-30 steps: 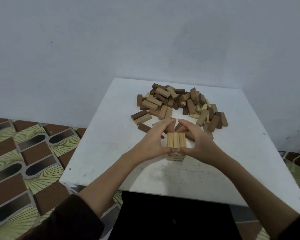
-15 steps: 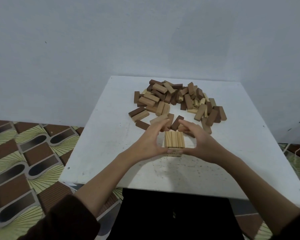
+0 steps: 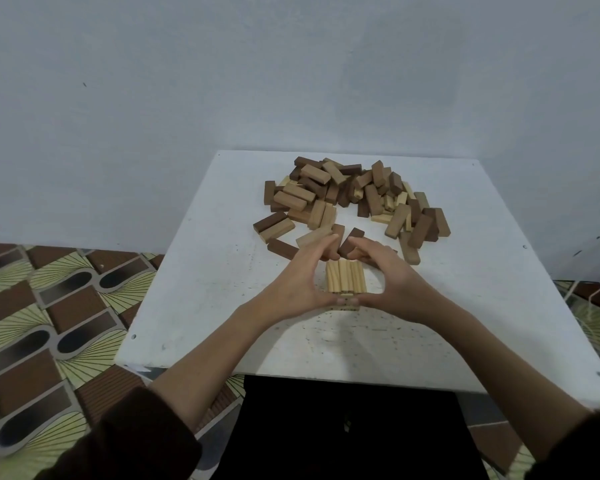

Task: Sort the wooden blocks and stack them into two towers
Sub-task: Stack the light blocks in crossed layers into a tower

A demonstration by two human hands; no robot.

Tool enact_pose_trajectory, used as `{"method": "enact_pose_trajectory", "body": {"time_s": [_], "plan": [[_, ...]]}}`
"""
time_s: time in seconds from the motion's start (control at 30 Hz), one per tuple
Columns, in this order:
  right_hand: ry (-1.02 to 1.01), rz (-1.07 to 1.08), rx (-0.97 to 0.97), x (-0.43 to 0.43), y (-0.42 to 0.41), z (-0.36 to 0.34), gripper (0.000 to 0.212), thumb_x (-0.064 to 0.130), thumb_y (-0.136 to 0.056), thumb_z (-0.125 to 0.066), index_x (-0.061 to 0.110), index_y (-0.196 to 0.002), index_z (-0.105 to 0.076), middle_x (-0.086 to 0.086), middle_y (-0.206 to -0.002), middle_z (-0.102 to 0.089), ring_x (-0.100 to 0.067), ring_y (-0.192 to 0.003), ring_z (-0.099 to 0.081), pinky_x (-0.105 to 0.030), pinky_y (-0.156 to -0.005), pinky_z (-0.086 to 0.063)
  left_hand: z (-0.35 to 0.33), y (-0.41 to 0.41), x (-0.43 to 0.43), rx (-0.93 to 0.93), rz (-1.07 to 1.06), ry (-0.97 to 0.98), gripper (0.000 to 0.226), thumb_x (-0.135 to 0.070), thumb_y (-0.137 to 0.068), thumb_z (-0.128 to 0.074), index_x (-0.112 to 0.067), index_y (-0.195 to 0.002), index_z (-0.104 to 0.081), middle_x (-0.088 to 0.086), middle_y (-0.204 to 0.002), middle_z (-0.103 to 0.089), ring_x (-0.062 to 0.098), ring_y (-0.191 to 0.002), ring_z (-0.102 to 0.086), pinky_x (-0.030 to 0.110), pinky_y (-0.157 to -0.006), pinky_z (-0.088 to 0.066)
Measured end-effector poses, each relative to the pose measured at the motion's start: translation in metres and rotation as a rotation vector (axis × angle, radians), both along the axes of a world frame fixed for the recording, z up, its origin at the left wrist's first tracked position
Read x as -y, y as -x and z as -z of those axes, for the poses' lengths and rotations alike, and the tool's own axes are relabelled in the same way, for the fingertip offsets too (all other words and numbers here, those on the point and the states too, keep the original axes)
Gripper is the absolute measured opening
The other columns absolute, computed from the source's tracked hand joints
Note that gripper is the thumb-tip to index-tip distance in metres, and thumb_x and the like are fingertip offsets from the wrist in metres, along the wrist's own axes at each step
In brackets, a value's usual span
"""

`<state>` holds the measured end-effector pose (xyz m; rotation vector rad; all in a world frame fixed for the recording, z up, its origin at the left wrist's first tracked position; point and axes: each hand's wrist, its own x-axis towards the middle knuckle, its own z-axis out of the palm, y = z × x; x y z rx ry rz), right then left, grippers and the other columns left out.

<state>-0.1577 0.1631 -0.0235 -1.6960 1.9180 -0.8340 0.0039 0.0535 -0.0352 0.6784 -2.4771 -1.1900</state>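
Both hands curved round the light-wood stack (image 3: 346, 280), the left hand (image 3: 300, 282) on its left and the right hand (image 3: 394, 280) on its right, forming a closed ring. Their thumbs (image 3: 331, 299) met tip to tip against the stack's near face, while the forefingers (image 3: 321, 247) arched over its far side with a narrow gap between the tips. A strip of white table (image 3: 205, 306) showed between each palm and the stack's sides, so only the thumbs plainly touched it. Whether the forefingers did could not be told.

The stack stood near the table's middle, just in front of the loose pile (image 3: 354, 199) of dark and light blocks. Its top layer of pale blocks lay side by side. The thumbs covered the lower layers, so their number was unclear. The remaining fingers were hidden behind the forefingers, and a dark block (image 3: 352, 237) showed just beyond the fingertips.
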Motion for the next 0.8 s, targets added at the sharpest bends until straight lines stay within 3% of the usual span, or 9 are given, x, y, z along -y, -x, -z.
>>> {"method": "enact_pose_trajectory", "body": {"time_s": [0.1,0.23,0.5,0.63,0.8], "plan": [[-0.003,-0.006,-0.015,0.003,0.001,0.003,0.088,0.028,-0.073,-0.079,0.023,-0.144,-0.028,0.014,-0.119,-0.045,-0.004,-0.116,-0.036,-0.018,-0.095,-0.03,0.002,0.001,0.001,0.0,-0.008,-0.014,0.097,-0.023,-0.068,-0.084,-0.02,-0.145,-0.026,-0.01,-0.12,-0.046,0.008,-0.121,-0.042,0.028,-0.105,-0.034],[0.007,-0.01,-0.025,0.005,0.001,0.006,0.088,0.033,-0.072,-0.078,0.023,-0.144,-0.029,0.016,-0.116,-0.044,0.001,-0.112,-0.035,-0.004,-0.087,-0.027,0.005,0.001,0.001,-0.013,-0.024,-0.032,0.095,-0.022,-0.068,-0.084,-0.02,-0.145,-0.027,-0.008,-0.121,-0.05,0.007,-0.121,-0.043,0.029,-0.104,-0.036],[0.028,-0.025,-0.012,0.006,0.004,0.01,0.086,0.029,-0.073,-0.079,0.021,-0.144,-0.031,0.013,-0.115,-0.047,-0.005,-0.112,-0.041,-0.021,-0.094,-0.035,0.011,0.001,0.002,-0.048,-0.028,-0.049,0.093,-0.027,-0.069,-0.083,-0.022,-0.145,-0.029,-0.01,-0.12,-0.051,0.005,-0.119,-0.046,0.024,-0.099,-0.037],[0.03,-0.022,-0.005,0.007,0.004,0.012,0.087,0.029,-0.072,-0.079,0.021,-0.144,-0.03,0.013,-0.115,-0.046,-0.002,-0.109,-0.04,-0.016,-0.091,-0.033,0.012,0.002,0.001,-0.054,-0.032,-0.084,0.096,-0.027,-0.07,-0.083,-0.025,-0.147,-0.026,-0.003,-0.133,-0.047,0.004,-0.123,-0.043,0.014,-0.095,-0.035],[0.001,0.004,0.117,0.002,0.001,0.01,0.096,0.027,-0.069,-0.082,0.029,-0.144,-0.022,0.021,-0.122,-0.04,0.003,-0.119,-0.036,-0.019,-0.1,-0.032,0.015,0.002,-0.001,-0.047,-0.017,-0.192,0.106,-0.037,-0.067,-0.082,-0.025,-0.149,-0.016,-0.008,-0.141,-0.037,0.002,-0.132,-0.032,0.019,-0.103,-0.031]]}}
